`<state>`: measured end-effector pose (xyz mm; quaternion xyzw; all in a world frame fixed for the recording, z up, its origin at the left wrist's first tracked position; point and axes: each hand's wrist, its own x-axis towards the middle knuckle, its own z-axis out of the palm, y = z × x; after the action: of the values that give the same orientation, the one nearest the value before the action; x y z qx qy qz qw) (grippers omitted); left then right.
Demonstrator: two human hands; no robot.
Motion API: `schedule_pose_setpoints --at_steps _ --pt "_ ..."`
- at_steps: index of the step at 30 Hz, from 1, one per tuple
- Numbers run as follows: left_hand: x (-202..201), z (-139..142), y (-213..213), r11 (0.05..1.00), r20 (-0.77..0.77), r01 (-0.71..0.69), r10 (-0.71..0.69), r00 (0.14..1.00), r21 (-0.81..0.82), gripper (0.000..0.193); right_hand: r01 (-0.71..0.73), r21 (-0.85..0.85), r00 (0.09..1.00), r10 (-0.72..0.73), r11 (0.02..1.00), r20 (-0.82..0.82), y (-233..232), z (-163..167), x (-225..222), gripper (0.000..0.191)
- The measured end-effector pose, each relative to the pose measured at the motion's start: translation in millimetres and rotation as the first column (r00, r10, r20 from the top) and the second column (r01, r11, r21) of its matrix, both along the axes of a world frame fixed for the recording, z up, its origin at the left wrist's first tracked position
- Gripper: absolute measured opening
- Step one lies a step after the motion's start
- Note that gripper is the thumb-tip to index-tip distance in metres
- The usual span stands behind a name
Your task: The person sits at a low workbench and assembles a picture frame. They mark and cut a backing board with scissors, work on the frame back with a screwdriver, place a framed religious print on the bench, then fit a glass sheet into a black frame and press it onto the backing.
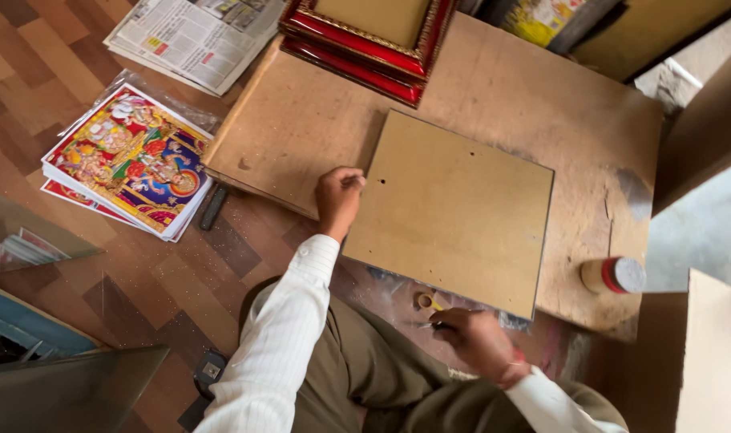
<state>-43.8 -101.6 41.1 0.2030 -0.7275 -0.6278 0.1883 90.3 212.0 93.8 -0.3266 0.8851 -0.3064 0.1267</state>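
A plain brown backing board (454,212) with two small holes lies flat on a larger low wooden work board (502,96). My left hand (339,196) grips the backing board at its left edge, fingers curled over the rim. My right hand (474,337) is below the board's near edge, over my lap, closed on a small thin dark tool (439,325). A little tape roll (424,301) lies just beside that hand on crinkled clear plastic.
Red and gold picture frames (365,40) are stacked at the work board's far edge. A pile of colourful prints (129,160) and newspaper (197,36) lie on the floor to the left. A small jar (614,275) lies at the right; glass panes (61,385) lean lower left.
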Motion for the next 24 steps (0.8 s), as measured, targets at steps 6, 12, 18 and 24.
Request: schedule_pose_setpoints --at_steps 6,12,18,24 --pt "-7.7 -10.0 4.8 0.997 -0.006 0.047 -0.047 0.999 -0.058 0.012 0.461 -0.119 0.866 -0.416 0.879 0.279 -35.0 62.8 -105.8 0.017" --pt "-11.6 -20.8 3.7 1.0 0.036 0.028 -0.027 0.999 -0.005 0.018 0.433 -0.37 0.834 -0.211 0.822 0.509 -91.9 56.1 -189.1 0.018" --pt "-15.5 -29.1 2.6 0.999 0.086 0.052 -0.053 0.995 0.007 0.018 0.556 -0.722 0.806 -0.053 0.411 0.59 -108.6 18.5 -233.9 0.011" --pt "-15.5 -29.9 3.7 0.997 0.098 0.052 -0.058 0.994 0.062 0.016 0.657 -0.629 0.695 -0.01 0.415 0.719 -119.2 8.9 -243.6 0.015"
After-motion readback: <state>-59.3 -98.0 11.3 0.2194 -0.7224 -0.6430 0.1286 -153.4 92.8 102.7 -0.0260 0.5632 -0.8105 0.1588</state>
